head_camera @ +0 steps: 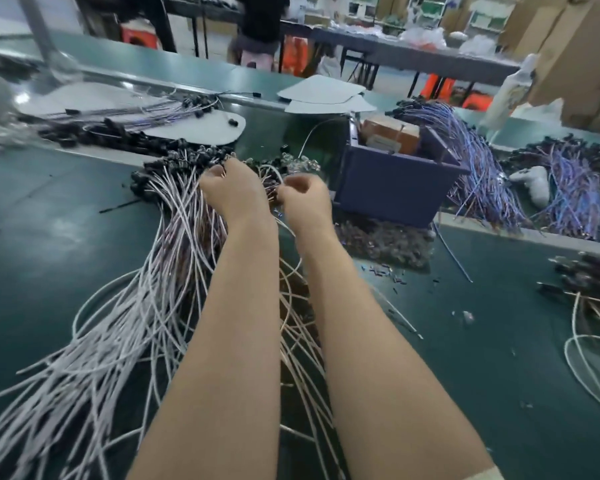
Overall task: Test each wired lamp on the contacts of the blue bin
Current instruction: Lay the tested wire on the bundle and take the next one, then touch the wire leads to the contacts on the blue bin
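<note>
Lamps (174,216) on white leads lie fanned in a thick pile just left of the blue bin (395,192), black heads toward the far side and wires trailing back toward us. Our left hand (232,188) curls down into the heads. Our right hand (305,199) is bunched between it and the bin.

Both sets of fingers are tucked under the knuckles, so we cannot tell whether either pinches a lamp or only rakes the pile.

We judge tangling to be the main risk. The leads cross one another, so lifting one lamp could drag its neighbours along and mix tested with untested.

We cannot make out the bin's contacts. A brown box (390,133) sits inside it. Right of the bin, purple-wired bundles (492,174) are smeared by blur.
</note>
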Demonstrator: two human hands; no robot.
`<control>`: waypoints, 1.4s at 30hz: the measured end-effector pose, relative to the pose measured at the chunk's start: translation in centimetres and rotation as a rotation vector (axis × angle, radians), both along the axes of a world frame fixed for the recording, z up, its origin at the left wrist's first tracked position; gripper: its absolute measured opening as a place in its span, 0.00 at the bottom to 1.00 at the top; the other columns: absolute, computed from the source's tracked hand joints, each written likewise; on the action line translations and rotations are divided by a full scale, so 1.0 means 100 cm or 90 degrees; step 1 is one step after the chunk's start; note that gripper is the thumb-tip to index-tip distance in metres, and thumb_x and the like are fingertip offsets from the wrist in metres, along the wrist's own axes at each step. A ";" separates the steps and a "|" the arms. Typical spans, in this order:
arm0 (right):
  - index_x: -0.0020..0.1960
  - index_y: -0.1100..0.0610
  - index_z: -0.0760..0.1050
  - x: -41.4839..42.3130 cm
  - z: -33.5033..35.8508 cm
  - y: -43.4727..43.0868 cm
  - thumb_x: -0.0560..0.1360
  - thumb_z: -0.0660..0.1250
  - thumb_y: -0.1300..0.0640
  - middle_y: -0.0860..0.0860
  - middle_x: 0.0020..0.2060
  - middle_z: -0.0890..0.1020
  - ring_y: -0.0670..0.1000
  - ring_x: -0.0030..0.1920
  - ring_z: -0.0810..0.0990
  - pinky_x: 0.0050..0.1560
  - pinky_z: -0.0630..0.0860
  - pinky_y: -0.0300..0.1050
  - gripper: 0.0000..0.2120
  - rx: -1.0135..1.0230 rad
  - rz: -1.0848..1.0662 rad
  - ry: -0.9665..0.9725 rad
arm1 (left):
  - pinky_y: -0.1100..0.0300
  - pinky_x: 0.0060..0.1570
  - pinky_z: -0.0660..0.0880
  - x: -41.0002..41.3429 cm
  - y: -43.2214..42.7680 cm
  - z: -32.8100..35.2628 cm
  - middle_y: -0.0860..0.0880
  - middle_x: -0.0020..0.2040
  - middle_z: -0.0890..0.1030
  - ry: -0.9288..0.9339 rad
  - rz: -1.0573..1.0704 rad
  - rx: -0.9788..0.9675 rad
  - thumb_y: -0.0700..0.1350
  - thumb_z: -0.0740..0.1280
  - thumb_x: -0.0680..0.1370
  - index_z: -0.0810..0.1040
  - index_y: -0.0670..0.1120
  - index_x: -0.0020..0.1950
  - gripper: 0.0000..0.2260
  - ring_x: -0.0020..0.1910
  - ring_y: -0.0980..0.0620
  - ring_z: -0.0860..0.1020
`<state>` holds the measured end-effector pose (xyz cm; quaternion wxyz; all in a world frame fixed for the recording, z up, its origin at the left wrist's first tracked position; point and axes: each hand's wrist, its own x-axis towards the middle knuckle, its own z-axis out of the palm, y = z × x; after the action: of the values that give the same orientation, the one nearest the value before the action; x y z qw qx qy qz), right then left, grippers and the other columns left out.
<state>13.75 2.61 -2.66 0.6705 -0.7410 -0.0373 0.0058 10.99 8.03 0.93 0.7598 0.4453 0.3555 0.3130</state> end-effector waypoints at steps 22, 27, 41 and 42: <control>0.39 0.51 0.83 -0.026 0.038 -0.209 0.74 0.64 0.63 0.47 0.31 0.81 0.46 0.31 0.78 0.34 0.75 0.37 0.12 0.086 0.190 -0.163 | 0.63 0.57 0.72 0.000 -0.155 0.048 0.52 0.50 0.82 -0.184 -0.616 0.651 0.45 0.60 0.81 0.81 0.47 0.54 0.10 0.54 0.55 0.78; 0.42 0.60 0.77 -0.021 0.045 -0.224 0.80 0.59 0.63 0.51 0.31 0.82 0.45 0.31 0.79 0.33 0.76 0.36 0.11 0.262 -0.121 -0.217 | 0.59 0.53 0.76 0.001 -0.181 0.031 0.45 0.57 0.81 -0.141 -0.686 0.614 0.45 0.57 0.83 0.72 0.45 0.67 0.14 0.52 0.49 0.81; 0.47 0.59 0.74 -0.003 0.025 -0.239 0.81 0.58 0.54 0.52 0.34 0.78 0.45 0.30 0.75 0.32 0.76 0.35 0.11 0.254 -0.199 -0.006 | 0.63 0.32 0.67 0.020 -0.140 -0.006 0.54 0.29 0.72 -0.065 -0.567 0.511 0.48 0.63 0.80 0.78 0.49 0.38 0.12 0.28 0.58 0.68; 0.47 0.61 0.75 -0.004 0.021 -0.233 0.81 0.59 0.57 0.53 0.35 0.78 0.46 0.31 0.75 0.33 0.76 0.34 0.09 0.198 -0.117 0.012 | 0.64 0.32 0.67 0.020 -0.144 -0.006 0.54 0.30 0.73 -0.090 -0.540 0.494 0.47 0.63 0.80 0.77 0.49 0.38 0.11 0.29 0.58 0.69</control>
<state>13.40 -20.72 -0.55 0.7750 -0.6285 0.0366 -0.0544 13.02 -6.33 0.34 0.6219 0.7729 -0.0462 0.1172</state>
